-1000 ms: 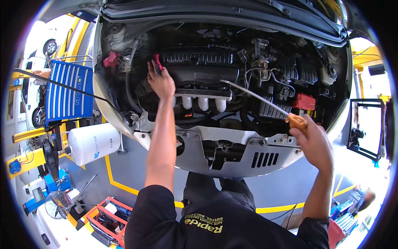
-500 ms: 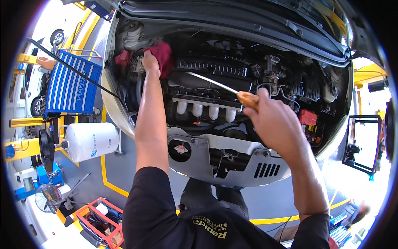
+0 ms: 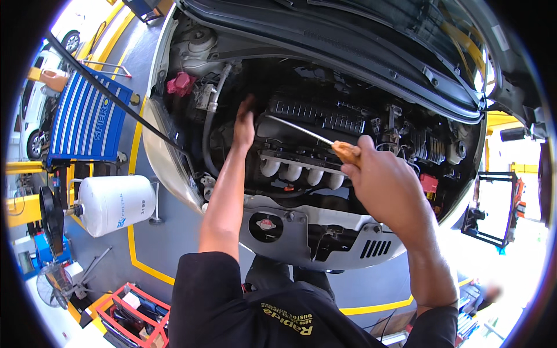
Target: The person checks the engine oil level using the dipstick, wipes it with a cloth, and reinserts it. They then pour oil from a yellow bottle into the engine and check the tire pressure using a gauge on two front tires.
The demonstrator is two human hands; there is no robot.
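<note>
An open engine bay lies before me, with a black ribbed engine cover in its middle. My right hand is closed around the orange handle of a screwdriver. The long metal shaft points left over the engine cover; whether its tip touches the cover, I cannot tell. Left of the cover, my left hand has its fingers stretched out, slightly blurred, and nothing shows in it. A crumpled pinkish-red thing, perhaps a cloth, sits at the bay's far left. Beside it is a metal part with a grey hose.
Pale intake pipes run along the engine's front, behind the front panel. A dark cable or rod crosses at left. A blue tool cabinet, a white tank and a red tool cart stand left of the car.
The red cloth that was in my left hand no longer shows there. That hand has moved right, toward the engine cover. My right hand still holds the screwdriver. The whole view has shifted slightly.
</note>
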